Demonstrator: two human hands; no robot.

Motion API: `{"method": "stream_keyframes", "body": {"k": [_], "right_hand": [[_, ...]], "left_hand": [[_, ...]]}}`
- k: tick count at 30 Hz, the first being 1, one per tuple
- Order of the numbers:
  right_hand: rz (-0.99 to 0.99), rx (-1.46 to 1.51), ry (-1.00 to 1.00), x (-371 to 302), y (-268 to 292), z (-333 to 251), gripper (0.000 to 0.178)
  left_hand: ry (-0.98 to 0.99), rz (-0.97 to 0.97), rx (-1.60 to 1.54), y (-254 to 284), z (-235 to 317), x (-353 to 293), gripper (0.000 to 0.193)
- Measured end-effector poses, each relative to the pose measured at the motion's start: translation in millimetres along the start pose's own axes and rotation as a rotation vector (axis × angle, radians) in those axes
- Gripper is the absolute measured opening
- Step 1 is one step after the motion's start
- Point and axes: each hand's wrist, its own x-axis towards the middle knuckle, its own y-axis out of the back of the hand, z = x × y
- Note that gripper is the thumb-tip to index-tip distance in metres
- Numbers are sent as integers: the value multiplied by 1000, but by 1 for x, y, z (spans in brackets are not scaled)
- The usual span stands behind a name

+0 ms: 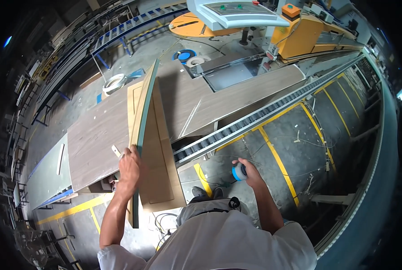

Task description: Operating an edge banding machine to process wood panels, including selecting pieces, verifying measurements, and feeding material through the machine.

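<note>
My left hand (130,168) is closed over the upper edge of a light wood panel door (158,153) with recessed fields. The door stands on its long side across the bench, its narrow green edge (146,105) turned up. Wood faces show on both sides of that edge; whether they belong to one door or two, I cannot tell. A small pale strip (116,150) is beside the left fingers. Away from the door, over the floor to the right, my right hand (251,173) grips a round blue and grey hand tool (239,172). Its underside is hidden.
A brown wood-grain bench top (97,130) lies under the door. A roller track (250,119) runs off to the far right, toward a yellow machine (300,38) with a control panel (241,11). Coiled edging rolls (114,83) sit beyond the bench. Cables (162,225) trail on the floor.
</note>
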Motion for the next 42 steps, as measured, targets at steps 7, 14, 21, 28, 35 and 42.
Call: {"method": "stream_keyframes", "body": {"k": [7,14,21,28,35,42], "right_hand": [[4,-460,297,90,-68,-69,43],[94,-964,483,184,-135,-129,71],[-181,-1319,839,227,-116,-182,53],[-927,-823,1053,153,-79,-446,17],[-100,-1097,1512,228,-73,-658,31],[107,-1785,1719,315,-95,-713,45]], "left_hand": [[-26,68,230,-64,42,-14,69],[5,124,127,-101,64,-16,69],[128,110,-144,-85,92,-21,52],[172,50,-71,-114,64,-44,60],[274,460,94,-125,150,16,58],[440,573,-289,-205,252,85,53]]}}
